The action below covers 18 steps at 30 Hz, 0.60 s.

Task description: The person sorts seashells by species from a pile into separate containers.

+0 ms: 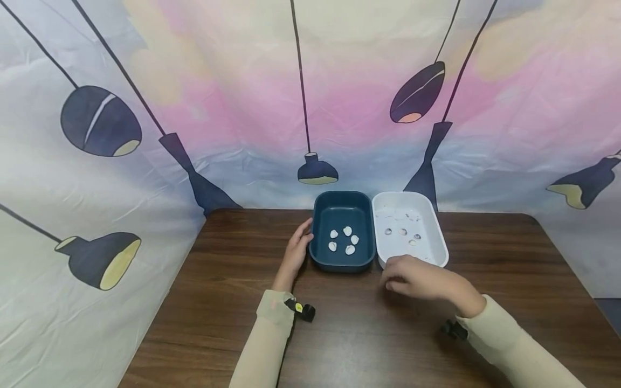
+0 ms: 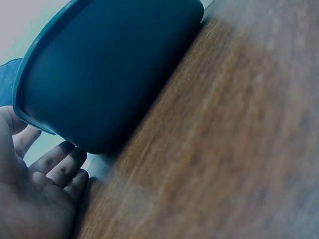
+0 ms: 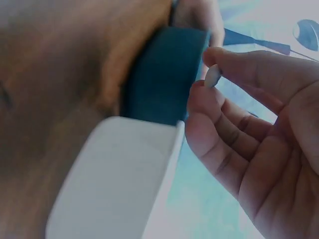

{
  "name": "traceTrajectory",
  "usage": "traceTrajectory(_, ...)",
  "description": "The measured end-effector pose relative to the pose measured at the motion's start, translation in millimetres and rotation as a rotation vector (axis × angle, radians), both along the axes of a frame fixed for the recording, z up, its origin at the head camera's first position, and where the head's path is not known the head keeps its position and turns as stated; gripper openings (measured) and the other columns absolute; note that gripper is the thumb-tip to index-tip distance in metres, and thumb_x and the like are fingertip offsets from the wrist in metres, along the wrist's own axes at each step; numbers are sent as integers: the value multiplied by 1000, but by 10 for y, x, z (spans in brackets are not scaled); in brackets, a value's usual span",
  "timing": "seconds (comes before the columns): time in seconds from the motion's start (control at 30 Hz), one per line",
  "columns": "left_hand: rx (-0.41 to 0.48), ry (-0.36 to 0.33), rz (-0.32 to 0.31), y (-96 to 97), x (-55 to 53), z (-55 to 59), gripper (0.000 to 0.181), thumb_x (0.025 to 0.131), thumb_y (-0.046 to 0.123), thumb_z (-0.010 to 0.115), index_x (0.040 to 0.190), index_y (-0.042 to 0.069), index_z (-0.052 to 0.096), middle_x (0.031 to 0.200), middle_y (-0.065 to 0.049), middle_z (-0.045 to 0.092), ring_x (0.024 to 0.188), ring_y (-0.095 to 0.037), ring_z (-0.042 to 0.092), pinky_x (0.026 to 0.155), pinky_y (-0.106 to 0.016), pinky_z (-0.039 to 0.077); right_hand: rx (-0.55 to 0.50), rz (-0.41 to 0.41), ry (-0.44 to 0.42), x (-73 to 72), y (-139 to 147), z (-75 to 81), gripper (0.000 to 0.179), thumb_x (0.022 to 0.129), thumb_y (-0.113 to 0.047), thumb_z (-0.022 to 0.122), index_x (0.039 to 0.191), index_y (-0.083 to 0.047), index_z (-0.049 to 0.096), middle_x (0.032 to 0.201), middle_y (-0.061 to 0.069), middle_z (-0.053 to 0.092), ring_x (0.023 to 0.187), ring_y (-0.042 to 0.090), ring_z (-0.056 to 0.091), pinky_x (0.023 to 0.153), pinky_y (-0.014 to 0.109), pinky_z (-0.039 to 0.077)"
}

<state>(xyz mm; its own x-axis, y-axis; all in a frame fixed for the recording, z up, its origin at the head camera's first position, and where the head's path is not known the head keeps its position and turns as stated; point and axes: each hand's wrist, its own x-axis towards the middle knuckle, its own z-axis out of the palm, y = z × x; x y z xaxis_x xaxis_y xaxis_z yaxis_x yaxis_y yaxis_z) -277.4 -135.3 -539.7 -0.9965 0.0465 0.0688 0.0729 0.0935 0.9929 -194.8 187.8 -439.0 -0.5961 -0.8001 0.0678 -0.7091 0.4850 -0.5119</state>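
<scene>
My left hand (image 1: 294, 255) rests its fingers against the left side of a dark teal tray (image 1: 342, 267). In the left wrist view its slightly bent fingers touch the tray's outer wall near a corner. Inside that tray lie several small white shells (image 1: 350, 250), set apart from one another. Over the near edge of the white tray (image 1: 440, 249) is my right hand (image 1: 418, 279). Between thumb and fingertip it pinches a small pale shell (image 3: 213, 76), clear in the right wrist view but hidden in the head view. Several small shells (image 1: 403, 231) lie in the white tray.
Both trays stand side by side at the back of the brown wooden table (image 1: 228, 285), the teal one on the left. Behind the table hangs a cloth backdrop (image 1: 233, 97) printed with dark lamps. Each wrist wears a small black camera.
</scene>
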Motion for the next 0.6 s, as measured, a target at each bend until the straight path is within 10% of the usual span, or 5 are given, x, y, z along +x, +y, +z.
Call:
traceTrajectory(0.33, 7, 13, -18, 8, -7, 1, 50, 110, 13, 46, 160, 10, 47, 164, -16, 43, 149, -37, 41, 122, -57, 30, -33, -90, 121, -284, 233, 196, 12, 91, 1, 76, 99, -6, 80, 93, -1, 72, 85, 14, 64, 77, 37, 55)
traceTrajectory(0.6, -6, -7, -3, 2, 7, 9, 50, 109, 16, 47, 159, 14, 49, 163, -13, 44, 149, -34, 42, 122, -56, 30, -16, -106, 92, -479, 282, 71, 10, 93, 2, 73, 100, -1, 79, 95, 7, 75, 85, 18, 67, 76, 39, 57)
